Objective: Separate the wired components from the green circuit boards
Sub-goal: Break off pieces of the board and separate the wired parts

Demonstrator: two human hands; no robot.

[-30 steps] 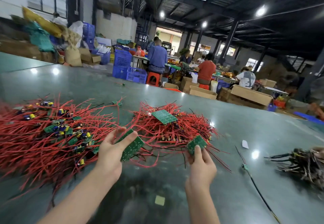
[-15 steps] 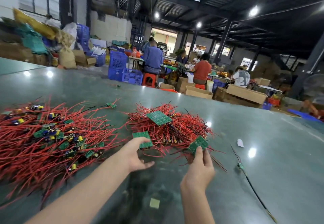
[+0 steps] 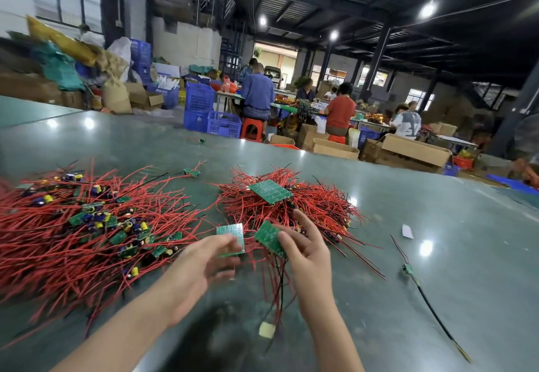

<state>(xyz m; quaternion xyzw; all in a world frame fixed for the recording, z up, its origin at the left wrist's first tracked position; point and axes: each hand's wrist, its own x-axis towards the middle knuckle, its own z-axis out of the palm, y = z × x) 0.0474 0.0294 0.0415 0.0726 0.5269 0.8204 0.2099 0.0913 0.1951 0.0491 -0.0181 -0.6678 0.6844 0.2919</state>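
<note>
Above the table (image 3: 437, 226), each hand's fingers (image 3: 224, 243) pinch a green board (image 3: 232, 239), red wires (image 3: 262, 272) dangling.

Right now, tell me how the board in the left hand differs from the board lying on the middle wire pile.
The board in the left hand is lifted and pinched by the left hand; the board on the middle pile lies untouched on red wires. The held board looks smaller and paler, the pile board larger and darker. Both are green, rectangular circuit boards.

Left hand (image 3: 201, 266) and right hand (image 3: 306, 250) now close together; each green board (image 3: 232, 239) (image 3: 269, 237) nearly touches the other. Right board trails red wires (image 3: 274, 281) lifted off worktop.
</note>
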